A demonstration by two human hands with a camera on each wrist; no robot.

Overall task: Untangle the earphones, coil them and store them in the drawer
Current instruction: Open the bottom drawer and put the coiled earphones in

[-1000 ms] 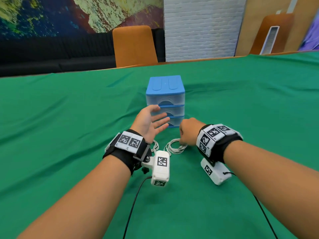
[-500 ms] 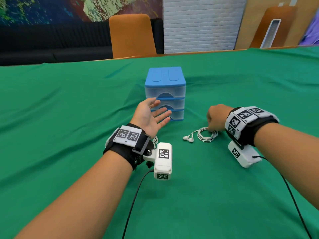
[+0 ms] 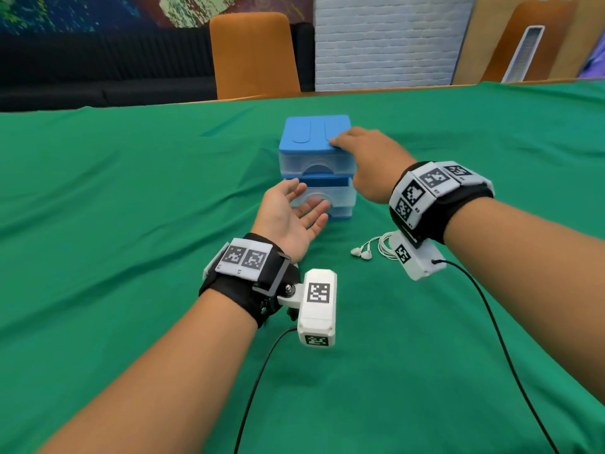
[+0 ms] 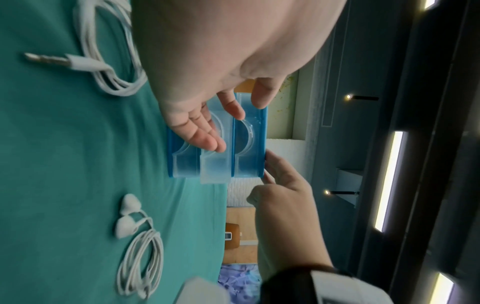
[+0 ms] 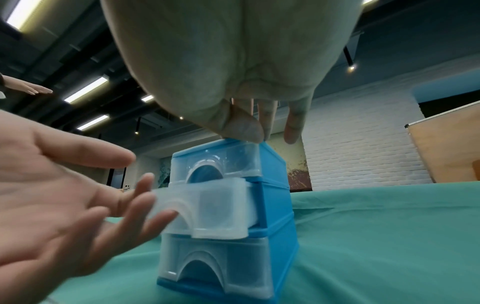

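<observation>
From my remote station I record the left hand (image 3: 288,217) palm up with its fingers (image 5: 145,224) extended and relaxed, their tips at the arched pull of the middle drawer (image 5: 207,211). Whether they are hooked under that pull or only touching it, I cannot tell; nothing is gripped. The right hand (image 3: 366,158) lies on the blue top of the drawer unit (image 3: 314,134), fingers laid fairly straight across its right front corner, thumb at the front edge, pressing down and holding nothing.

The drawer unit is a small blue frame with three translucent drawers, standing upright on the green tablecloth (image 3: 131,224). I note the middle drawer protruding from the frame, partly out; the top drawer (image 5: 215,162) and bottom drawer (image 5: 213,273) sit flush.

The earphones (image 4: 140,253), white, lie coiled on the cloth to the right of the unit, under the right wrist, clear of both hands, the two earbuds (image 3: 360,252) side by side at the coil's left end. A second coil of white cable with a jack plug (image 4: 49,59) lies on the cloth beneath the left wrist.

Beyond the table's far edge stands an orange chair (image 3: 253,54), with a white brick wall (image 3: 386,37) to its right.
</observation>
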